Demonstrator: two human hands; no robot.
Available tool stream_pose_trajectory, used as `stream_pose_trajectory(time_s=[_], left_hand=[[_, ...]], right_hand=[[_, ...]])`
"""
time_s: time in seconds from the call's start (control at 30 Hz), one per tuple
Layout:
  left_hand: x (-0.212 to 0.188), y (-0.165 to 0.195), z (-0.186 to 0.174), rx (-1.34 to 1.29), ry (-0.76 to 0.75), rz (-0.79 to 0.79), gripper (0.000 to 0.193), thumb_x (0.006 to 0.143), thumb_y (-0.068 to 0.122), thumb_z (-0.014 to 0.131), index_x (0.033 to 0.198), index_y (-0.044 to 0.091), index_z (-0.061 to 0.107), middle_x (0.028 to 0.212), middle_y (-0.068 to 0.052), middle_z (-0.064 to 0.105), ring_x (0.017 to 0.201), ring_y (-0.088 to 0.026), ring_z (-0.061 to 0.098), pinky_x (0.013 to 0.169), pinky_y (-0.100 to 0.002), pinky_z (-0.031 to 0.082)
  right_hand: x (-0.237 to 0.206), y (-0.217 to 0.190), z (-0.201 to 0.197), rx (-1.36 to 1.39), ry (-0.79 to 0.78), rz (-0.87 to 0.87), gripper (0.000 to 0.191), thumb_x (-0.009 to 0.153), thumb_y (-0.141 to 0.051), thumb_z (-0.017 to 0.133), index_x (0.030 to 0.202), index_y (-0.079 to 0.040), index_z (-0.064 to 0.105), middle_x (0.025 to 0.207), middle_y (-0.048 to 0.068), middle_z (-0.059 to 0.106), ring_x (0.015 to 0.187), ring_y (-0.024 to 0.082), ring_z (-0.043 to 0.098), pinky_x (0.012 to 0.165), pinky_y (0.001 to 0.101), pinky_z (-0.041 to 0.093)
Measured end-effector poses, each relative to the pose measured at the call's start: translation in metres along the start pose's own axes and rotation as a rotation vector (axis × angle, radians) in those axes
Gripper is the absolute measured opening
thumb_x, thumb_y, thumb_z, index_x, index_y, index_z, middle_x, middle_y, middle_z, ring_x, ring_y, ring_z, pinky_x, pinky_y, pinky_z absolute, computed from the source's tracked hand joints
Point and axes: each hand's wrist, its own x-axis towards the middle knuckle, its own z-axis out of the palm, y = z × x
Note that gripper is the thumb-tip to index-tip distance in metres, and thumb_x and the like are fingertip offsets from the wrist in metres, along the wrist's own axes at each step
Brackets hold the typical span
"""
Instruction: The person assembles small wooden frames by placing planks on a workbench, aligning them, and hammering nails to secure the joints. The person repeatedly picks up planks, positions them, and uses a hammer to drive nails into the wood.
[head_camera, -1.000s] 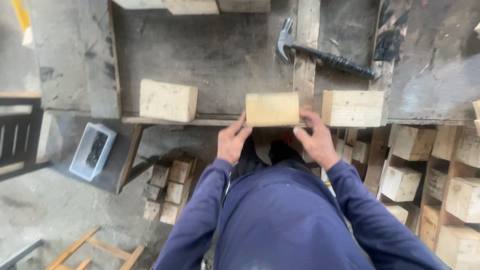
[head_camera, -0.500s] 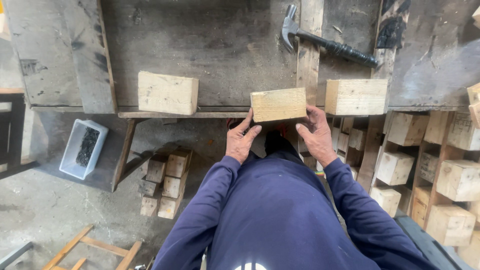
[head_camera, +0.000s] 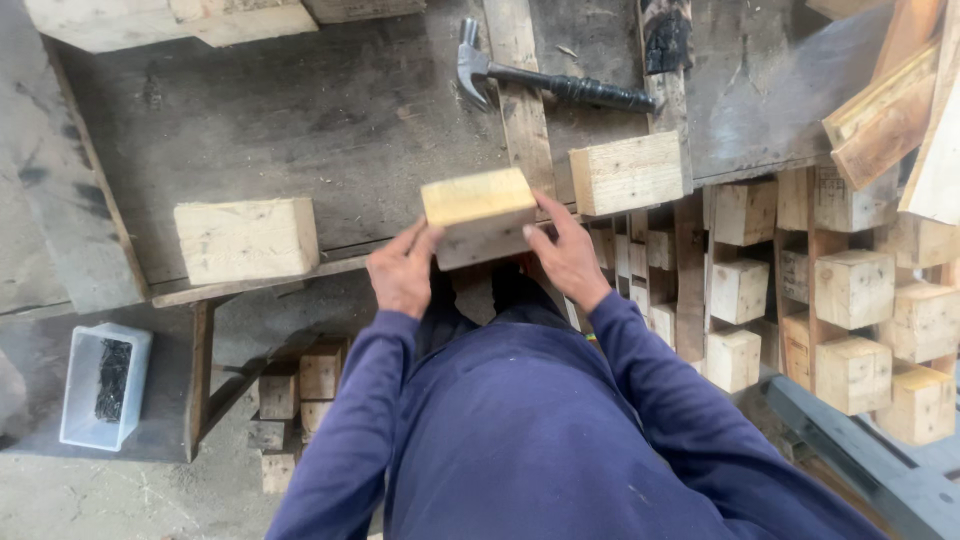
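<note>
Both hands hold one pale wooden block at the near edge of a dark, worn workbench. My left hand grips its left end and my right hand its right end. The block is tilted and lifted slightly off the bench edge. A second block rests on the bench to the left, a third block to the right. Dark blue sleeves cover both my arms.
A claw hammer with a black handle lies at the back of the bench. Stacked wooden blocks fill the right side, more blocks lie under the bench. A white plastic tub with dark contents sits on the floor at left.
The block has come off the bench edge toward me and tilted between my hands. The view has swung, so the bench now runs at a slant.
</note>
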Motion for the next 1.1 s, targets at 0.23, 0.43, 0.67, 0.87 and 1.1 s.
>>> stream_pose_trajectory(time_s=[0.23, 0.43, 0.67, 0.87, 1.1], left_hand=[[0.063, 0.048, 0.004, 0.467, 0.022, -0.197, 0.044, 0.089, 0.053, 0.072, 0.112, 0.017, 0.081, 0.102, -0.015, 0.076, 0.1, -0.034, 0.072, 0.089, -0.044, 0.053], [0.055, 0.055, -0.003, 0.725, 0.094, 0.045, 0.087, 0.08, 0.062, 0.077, 0.148, 0.015, 0.05, 0.08, -0.017, 0.072, 0.075, -0.033, 0.071, 0.069, -0.046, 0.054], [0.02, 0.071, 0.093, 0.761, -0.35, 0.308, 0.081, 0.094, 0.062, 0.063, 0.158, 0.018, 0.038, 0.058, -0.007, 0.061, 0.047, -0.019, 0.056, 0.048, -0.038, 0.048], [-0.003, 0.063, 0.17, 0.499, -0.486, 0.232, 0.102, 0.084, 0.063, 0.076, 0.158, 0.01, 0.03, 0.083, -0.021, 0.073, 0.078, -0.037, 0.072, 0.074, -0.046, 0.055], [-0.027, 0.05, 0.183, 0.583, -0.68, 0.14, 0.111, 0.069, 0.054, 0.083, 0.161, 0.024, 0.028, 0.082, -0.023, 0.072, 0.082, -0.04, 0.071, 0.078, -0.046, 0.054]], right_hand=[[0.055, -0.005, 0.003, -0.13, 0.017, -0.093, 0.042, 0.108, -0.031, 0.061, 0.141, -0.005, 0.059, 0.132, 0.014, 0.066, 0.121, 0.027, 0.063, 0.104, 0.0356, 0.05], [0.049, -0.011, -0.085, -0.517, 0.027, -0.39, 0.053, 0.1, -0.04, 0.067, 0.143, -0.009, 0.059, 0.144, 0.017, 0.057, 0.138, 0.029, 0.051, 0.119, 0.0474, 0.043], [0.087, 0.012, -0.165, -0.979, -0.24, 0.035, 0.096, 0.077, -0.04, 0.088, 0.154, -0.009, 0.04, 0.15, 0.018, 0.042, 0.142, 0.037, 0.035, 0.113, 0.0663, 0.023], [0.008, 0.078, -0.178, -0.683, 0.051, -0.319, 0.045, 0.089, -0.006, 0.083, 0.126, -0.009, 0.057, 0.141, 0.015, 0.049, 0.138, 0.037, 0.047, 0.118, 0.0453, 0.044], [-0.051, 0.12, -0.153, -0.522, 0.254, -0.373, 0.053, 0.074, 0.01, 0.077, 0.115, -0.013, 0.054, 0.125, 0.011, 0.042, 0.128, 0.034, 0.042, 0.107, 0.0465, 0.044]])
